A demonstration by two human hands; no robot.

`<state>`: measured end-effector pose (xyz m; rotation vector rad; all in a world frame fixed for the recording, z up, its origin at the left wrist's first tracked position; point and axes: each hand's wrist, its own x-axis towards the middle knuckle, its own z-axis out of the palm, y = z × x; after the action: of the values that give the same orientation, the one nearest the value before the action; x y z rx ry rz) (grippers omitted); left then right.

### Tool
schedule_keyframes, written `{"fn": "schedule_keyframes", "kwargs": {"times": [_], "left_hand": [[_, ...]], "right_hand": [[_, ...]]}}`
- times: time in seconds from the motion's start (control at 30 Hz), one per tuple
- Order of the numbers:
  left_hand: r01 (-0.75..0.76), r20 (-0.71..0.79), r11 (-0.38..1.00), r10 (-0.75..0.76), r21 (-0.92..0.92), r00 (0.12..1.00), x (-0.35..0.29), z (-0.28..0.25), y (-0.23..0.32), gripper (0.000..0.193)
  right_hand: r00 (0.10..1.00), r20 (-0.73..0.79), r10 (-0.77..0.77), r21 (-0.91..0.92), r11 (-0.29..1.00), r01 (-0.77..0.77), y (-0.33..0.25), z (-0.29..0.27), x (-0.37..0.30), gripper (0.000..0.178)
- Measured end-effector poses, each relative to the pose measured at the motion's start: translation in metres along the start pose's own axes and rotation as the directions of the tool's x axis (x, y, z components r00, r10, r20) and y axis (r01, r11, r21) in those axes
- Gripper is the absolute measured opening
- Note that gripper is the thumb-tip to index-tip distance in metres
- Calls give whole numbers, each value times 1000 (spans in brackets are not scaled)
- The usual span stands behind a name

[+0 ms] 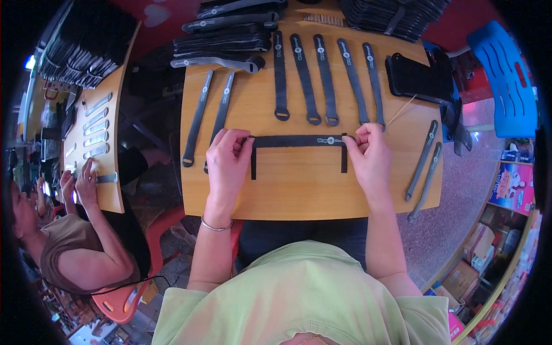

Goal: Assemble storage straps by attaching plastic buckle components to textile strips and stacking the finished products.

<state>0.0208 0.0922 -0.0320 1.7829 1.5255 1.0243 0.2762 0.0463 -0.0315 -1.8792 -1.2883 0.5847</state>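
A dark hook-and-loop strap with pale printing near its right end is stretched level above the near part of the wooden table. My left hand pinches its left end, and my right hand pinches the right one. From the left end a narrow black strip points down toward me. A matching black strip does the same at the right end. Just beyond my hands, several grey straps with looped ends lie side by side. Two more straps lie left, partly behind my left hand.
Stacked black straps stand at the far left of the table, and a bundled pile at the far right. A black case sits near the right edge. Two straps lie front right. At left, another person works at a separate table.
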Motion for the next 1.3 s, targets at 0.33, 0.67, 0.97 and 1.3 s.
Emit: {"fn": "schedule_keyframes", "kwargs": {"times": [0.33,0.67,0.97,1.3], "left_hand": [[7,-2,1000,-7,28,1000,0,1,2,10],[-67,-105,968,95,242,990,-9,-4,17,25],[-181,-31,975,186,127,982,-23,2,49,32],[-181,291,973,215,-142,932,-51,25,76,35]], "right_hand": [[998,45,48,-142,989,-41,-11,-1,-2,29],[988,-154,-30,-105,994,14,7,-54,0,37],[962,-255,93,-602,764,-233,60,-134,5,40],[974,-16,226,-131,965,-226,52,-124,2,38]]}}
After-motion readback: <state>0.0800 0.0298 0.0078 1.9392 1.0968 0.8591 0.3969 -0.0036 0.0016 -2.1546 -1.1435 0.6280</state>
